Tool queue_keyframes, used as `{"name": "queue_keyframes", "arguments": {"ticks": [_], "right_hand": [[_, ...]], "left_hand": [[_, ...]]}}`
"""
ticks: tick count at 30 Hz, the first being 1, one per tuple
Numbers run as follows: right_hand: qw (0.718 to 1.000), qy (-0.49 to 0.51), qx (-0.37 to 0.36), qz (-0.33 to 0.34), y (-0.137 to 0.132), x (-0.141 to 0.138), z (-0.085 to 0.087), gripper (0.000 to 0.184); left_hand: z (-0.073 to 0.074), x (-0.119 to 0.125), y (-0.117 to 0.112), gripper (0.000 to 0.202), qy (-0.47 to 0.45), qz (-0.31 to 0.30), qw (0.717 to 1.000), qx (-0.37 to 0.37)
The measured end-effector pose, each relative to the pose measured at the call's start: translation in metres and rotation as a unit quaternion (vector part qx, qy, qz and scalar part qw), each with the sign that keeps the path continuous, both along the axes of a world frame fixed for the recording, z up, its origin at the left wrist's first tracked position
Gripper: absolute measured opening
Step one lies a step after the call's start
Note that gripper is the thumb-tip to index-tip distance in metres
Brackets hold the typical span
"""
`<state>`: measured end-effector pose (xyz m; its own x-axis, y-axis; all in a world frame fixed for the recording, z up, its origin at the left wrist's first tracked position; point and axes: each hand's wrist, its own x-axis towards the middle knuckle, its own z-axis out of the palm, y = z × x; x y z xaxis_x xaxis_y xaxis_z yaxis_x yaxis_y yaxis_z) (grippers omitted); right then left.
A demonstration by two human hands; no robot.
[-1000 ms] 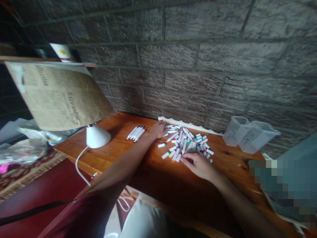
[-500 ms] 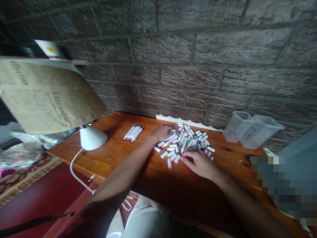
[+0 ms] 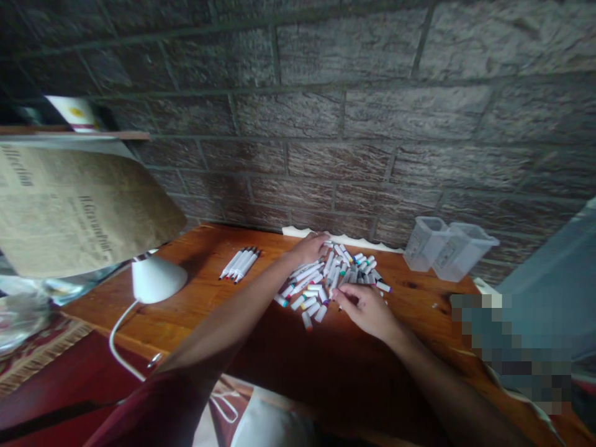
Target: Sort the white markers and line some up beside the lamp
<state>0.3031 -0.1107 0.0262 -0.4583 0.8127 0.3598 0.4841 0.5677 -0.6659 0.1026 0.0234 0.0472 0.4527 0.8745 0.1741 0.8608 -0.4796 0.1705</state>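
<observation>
A loose pile of white markers with coloured caps [image 3: 326, 278] lies on the wooden desk [image 3: 261, 335] near the brick wall. My left hand [image 3: 311, 247] rests flat on the far left side of the pile, fingers stretched out. Resting on the near right edge of the pile is my right hand [image 3: 365, 305], fingers curled and touching markers; whether it grips one is hidden. A neat row of several markers [image 3: 239, 264] lies apart to the left of the pile.
A white lamp base [image 3: 156, 279] with its cord stands at the left under a paper shade [image 3: 79, 205]. Two clear plastic cups [image 3: 447, 251] sit at the back right against the brick wall. A blurred teal area is at the right.
My left hand slid from the pile's left edge further onto its far side, pushing markers closer together. My right hand stayed at the near edge. The view drifted.
</observation>
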Motion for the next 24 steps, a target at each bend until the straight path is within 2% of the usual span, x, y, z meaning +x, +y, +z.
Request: {"name": "queue_keyframes", "arguments": {"ticks": [3, 5, 8, 13, 16, 20, 24], "right_hand": [[1.0, 0.006, 0.006, -0.005, 0.002, 0.002, 0.001, 0.042], [1.0, 0.012, 0.005, -0.008, 0.003, 0.003, -0.001, 0.042], [1.0, 0.019, 0.005, -0.007, 0.004, 0.003, -0.004, 0.042], [0.999, 0.0, 0.017, 0.027, 0.0, -0.002, -0.008, 0.04], [0.999, -0.001, 0.009, 0.035, -0.002, -0.006, -0.008, 0.039], [1.0, 0.012, 0.013, 0.02, 0.002, -0.002, -0.005, 0.04], [1.0, 0.022, 0.02, -0.01, 0.006, 0.005, 0.0, 0.04]], "left_hand": [[0.001, 0.017, 0.024, 0.038, 0.02, -0.01, 1.0, -0.001], [0.001, 0.022, 0.032, 0.028, 0.028, -0.013, 1.0, 0.0], [-0.002, 0.02, 0.031, 0.023, 0.031, -0.018, 0.999, -0.001], [-0.011, 0.005, 0.026, 0.031, 0.016, 0.002, 1.0, -0.002], [-0.011, 0.003, 0.033, 0.023, 0.002, 0.007, 1.0, -0.023], [-0.008, 0.016, 0.037, 0.015, -0.027, -0.042, 0.997, -0.062], [-0.003, 0.023, 0.013, 0.021, -0.064, -0.111, 0.987, -0.1]]}}
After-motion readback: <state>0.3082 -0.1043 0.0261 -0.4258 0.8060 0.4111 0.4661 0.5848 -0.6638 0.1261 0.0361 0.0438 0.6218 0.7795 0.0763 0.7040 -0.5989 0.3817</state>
